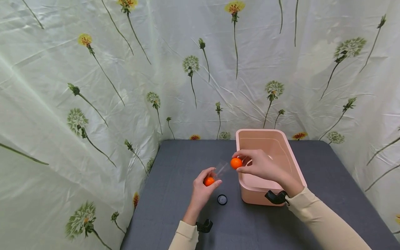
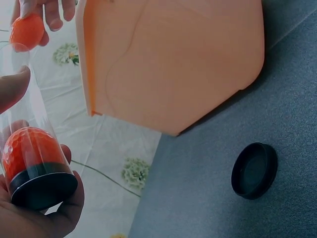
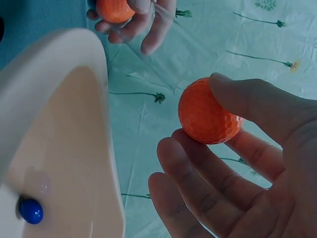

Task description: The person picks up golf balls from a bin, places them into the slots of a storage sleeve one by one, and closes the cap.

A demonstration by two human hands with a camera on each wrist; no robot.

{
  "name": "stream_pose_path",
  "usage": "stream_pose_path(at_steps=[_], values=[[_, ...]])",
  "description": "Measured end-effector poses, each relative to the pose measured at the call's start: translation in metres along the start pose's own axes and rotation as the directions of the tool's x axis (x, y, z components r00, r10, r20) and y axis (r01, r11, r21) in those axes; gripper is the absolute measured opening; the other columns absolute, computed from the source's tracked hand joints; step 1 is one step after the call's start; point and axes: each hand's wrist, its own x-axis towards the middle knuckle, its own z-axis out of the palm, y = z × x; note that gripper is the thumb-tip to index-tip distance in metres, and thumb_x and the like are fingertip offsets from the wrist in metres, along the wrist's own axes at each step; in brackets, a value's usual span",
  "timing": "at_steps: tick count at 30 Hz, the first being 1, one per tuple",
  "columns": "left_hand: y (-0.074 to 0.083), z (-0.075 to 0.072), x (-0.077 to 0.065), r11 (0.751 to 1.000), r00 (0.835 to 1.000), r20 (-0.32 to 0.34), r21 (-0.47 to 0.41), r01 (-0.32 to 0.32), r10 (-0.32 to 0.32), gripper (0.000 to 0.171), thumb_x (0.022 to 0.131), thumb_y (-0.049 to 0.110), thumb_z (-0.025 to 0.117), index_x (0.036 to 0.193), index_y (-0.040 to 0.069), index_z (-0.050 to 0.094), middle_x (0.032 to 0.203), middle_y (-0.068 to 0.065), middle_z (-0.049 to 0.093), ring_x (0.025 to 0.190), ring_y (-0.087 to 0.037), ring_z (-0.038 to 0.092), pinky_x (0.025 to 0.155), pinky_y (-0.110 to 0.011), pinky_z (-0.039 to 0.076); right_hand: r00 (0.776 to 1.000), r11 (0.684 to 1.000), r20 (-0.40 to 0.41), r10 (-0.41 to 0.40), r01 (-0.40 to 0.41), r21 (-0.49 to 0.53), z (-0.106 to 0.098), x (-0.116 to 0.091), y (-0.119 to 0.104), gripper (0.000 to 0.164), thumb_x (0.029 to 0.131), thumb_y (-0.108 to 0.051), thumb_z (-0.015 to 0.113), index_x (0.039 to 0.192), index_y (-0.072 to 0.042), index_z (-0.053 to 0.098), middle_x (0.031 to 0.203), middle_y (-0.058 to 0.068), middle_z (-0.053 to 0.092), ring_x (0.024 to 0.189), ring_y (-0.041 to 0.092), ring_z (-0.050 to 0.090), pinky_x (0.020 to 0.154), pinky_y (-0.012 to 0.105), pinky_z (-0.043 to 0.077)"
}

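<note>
My left hand [image 1: 200,192] grips a clear plastic tube [image 2: 39,106] with a black base [image 2: 44,190]. Inside it, at the bottom, sits one orange golf ball [image 2: 33,148]. A second orange golf ball [image 3: 208,111] is pinched between thumb and fingers of my right hand [image 1: 262,166], over the left wall of the pink bin. In the left wrist view this ball is right by the tube's uncapped end; whether they touch I cannot tell. A round black cap [image 1: 222,199] lies on the table beside my left hand.
The pink bin [image 1: 257,198] stands on the dark table [image 1: 175,166], under my right forearm. A small blue ball [image 3: 30,210] lies inside it. A flower-print curtain [image 1: 175,69] hangs behind the table and along its sides.
</note>
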Motion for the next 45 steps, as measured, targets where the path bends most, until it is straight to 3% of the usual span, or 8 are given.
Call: stream_pose_path(at_steps=[8,14,21,25,33,38,45], values=[[0.003,0.000,0.000,1.000,0.999,0.020,0.006,-0.025,0.025,0.047,0.085,0.010,0.082,0.128,0.005,0.064,0.113,-0.023,0.064,0.101,-0.027,0.062,0.087,-0.042,0.056,0.999,1.000,0.035,-0.009,0.008,0.015,0.005,0.005,-0.004,0.038,0.086,-0.022,0.082,0.121,-0.020,0.069,0.104,-0.007,0.070,0.087,0.014,0.065,0.077,0.031,0.056],[0.002,0.000,0.000,1.000,0.999,0.038,0.013,-0.018,0.018,0.046,0.085,0.010,0.082,0.128,0.010,0.065,0.113,-0.022,0.064,0.102,-0.026,0.063,0.088,-0.041,0.055,0.998,1.000,0.055,-0.018,0.017,0.026,0.008,0.008,-0.003,0.036,0.087,-0.021,0.081,0.120,-0.021,0.069,0.105,-0.007,0.069,0.087,0.016,0.065,0.077,0.031,0.056],[-0.031,0.006,0.005,1.000,0.999,0.048,0.016,0.006,-0.007,0.051,0.083,0.012,0.084,0.130,0.013,0.064,0.115,-0.011,0.065,0.106,-0.032,0.063,0.088,-0.041,0.056,0.996,0.999,0.085,-0.016,0.012,0.045,0.012,0.009,-0.004,0.035,0.088,-0.023,0.080,0.121,-0.021,0.068,0.103,-0.006,0.069,0.089,0.016,0.066,0.078,0.030,0.056],[-0.037,0.006,0.004,1.000,0.999,0.054,0.001,0.002,-0.002,0.050,0.084,0.018,0.084,0.130,0.017,0.065,0.114,-0.002,0.065,0.107,-0.033,0.063,0.088,-0.034,0.055,0.995,0.999,0.099,-0.022,0.017,0.046,0.014,0.009,-0.004,0.036,0.088,-0.023,0.080,0.122,-0.020,0.068,0.102,-0.005,0.069,0.090,0.016,0.066,0.078,0.030,0.056],[-0.037,0.005,0.004,0.999,0.998,0.053,0.042,-0.018,0.016,0.048,0.084,0.025,0.084,0.128,0.022,0.066,0.115,0.003,0.063,0.101,-0.020,0.062,0.086,-0.032,0.055,0.995,0.999,0.097,-0.034,0.030,0.039,0.014,0.008,-0.003,0.039,0.088,-0.024,0.080,0.125,-0.021,0.067,0.103,-0.005,0.068,0.090,0.015,0.067,0.079,0.030,0.056],[-0.036,0.005,0.003,0.999,0.999,0.043,0.050,-0.018,0.016,0.048,0.084,0.018,0.085,0.127,0.022,0.066,0.115,0.003,0.063,0.100,-0.019,0.061,0.085,-0.033,0.055,0.995,0.999,0.097,-0.023,0.020,0.029,0.010,0.009,-0.001,0.038,0.089,-0.025,0.080,0.124,-0.023,0.067,0.103,-0.006,0.069,0.088,0.014,0.067,0.079,0.029,0.056],[-0.037,0.005,0.003,0.998,1.000,0.020,0.060,-0.002,0.001,0.047,0.084,0.025,0.085,0.127,0.023,0.066,0.115,0.006,0.062,0.102,-0.017,0.061,0.087,-0.033,0.054,0.996,1.000,0.084,0.007,-0.008,0.014,-0.002,0.010,0.002,0.038,0.088,-0.023,0.080,0.124,-0.022,0.068,0.101,-0.004,0.069,0.086,0.013,0.067,0.078,0.030,0.056]])
